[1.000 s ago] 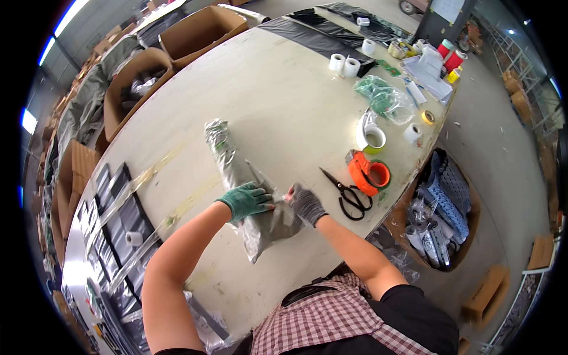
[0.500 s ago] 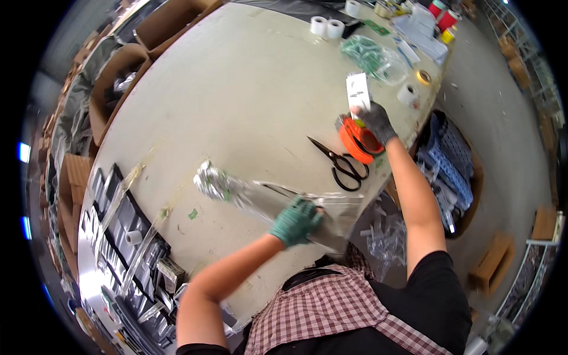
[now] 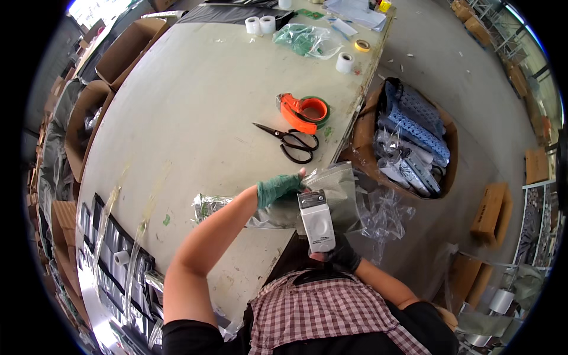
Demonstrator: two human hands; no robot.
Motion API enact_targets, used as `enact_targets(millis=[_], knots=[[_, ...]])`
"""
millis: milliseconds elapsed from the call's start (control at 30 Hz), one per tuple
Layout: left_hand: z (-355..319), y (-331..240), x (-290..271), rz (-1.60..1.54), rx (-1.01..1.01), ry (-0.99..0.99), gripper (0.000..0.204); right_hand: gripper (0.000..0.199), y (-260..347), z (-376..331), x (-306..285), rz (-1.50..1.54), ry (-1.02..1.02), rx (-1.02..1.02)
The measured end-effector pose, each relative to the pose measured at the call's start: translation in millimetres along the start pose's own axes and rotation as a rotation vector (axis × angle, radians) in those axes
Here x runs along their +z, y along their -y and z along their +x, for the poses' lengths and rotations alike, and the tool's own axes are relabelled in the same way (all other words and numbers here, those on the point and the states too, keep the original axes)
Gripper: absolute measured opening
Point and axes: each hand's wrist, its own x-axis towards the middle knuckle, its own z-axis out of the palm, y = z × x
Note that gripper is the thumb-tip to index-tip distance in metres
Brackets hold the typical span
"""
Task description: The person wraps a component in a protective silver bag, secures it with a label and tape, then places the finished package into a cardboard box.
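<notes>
A long package of grey-green material in clear plastic (image 3: 337, 192) lies across the table's near edge, its crinkled end to the left. My left hand (image 3: 278, 189), in a green glove, is closed on the package's upper part, thumb pointing up. In a dark grey glove, my right hand (image 3: 342, 254) grips a white handheld device (image 3: 318, 223) with a dark metal-edged head. That head is held up against or just over the package, close to my left fingers; contact cannot be made out. Black-handled scissors (image 3: 299, 145) and an orange tape dispenser (image 3: 294, 113) lie beyond.
A carton of blue material and plastic-wrapped items (image 3: 414, 139) stands right of the table (image 3: 177, 112). White rolls (image 3: 260, 25), a yellow tape roll (image 3: 362, 45) and a green-filled plastic bag (image 3: 305, 40) sit at the far end. Flat dark packages (image 3: 118, 248) lie at left.
My right hand has brought the white device from beside the tape dispenser back to the package near my body. My left hand has shifted up along the package. The view has turned.
</notes>
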Motion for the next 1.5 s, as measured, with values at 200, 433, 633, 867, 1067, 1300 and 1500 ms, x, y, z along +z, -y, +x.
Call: enact_targets(millis=[200, 433, 633, 867, 1067, 1300, 1500], knots=[[7.4, 0.2, -0.6, 0.415, 0.273, 0.018, 0.05, 0.055, -6.7, 6.8, 9.5, -0.131, -0.043, -0.26], [3.7, -21.6, 4.2, 1.067, 0.221, 0.158, 0.067, 0.069, -14.3, 10.7, 9.0, -0.174, -0.107, -0.396], [-9.1, -10.0, 6.6, 0.964, 0.356, 0.092, 0.063, 0.079, -8.6, 14.2, -6.0, -0.366, -0.059, -0.497], [10.9, 9.6, -0.7, 0.527, 0.4, -0.111, 0.021, 0.069, -3.8, 7.2, 0.7, -0.245, -0.029, -0.27], [33.9, 28.3, -21.6, 0.858, 0.623, -0.958, 0.02, 0.059, 3.0, -60.3, 39.7, 0.267, -0.047, 0.192], [13.2, 3.4, 20.2, 1.529, 0.93, -1.214, 0.104, 0.058, -83.9, -44.6, 29.9, 0.318, -0.06, 0.259], [3.8, 56.0, 46.6, 1.679, 0.331, -0.59, 0.09, 0.072, -96.1, -41.9, 34.1, 0.665, -0.029, 0.196]])
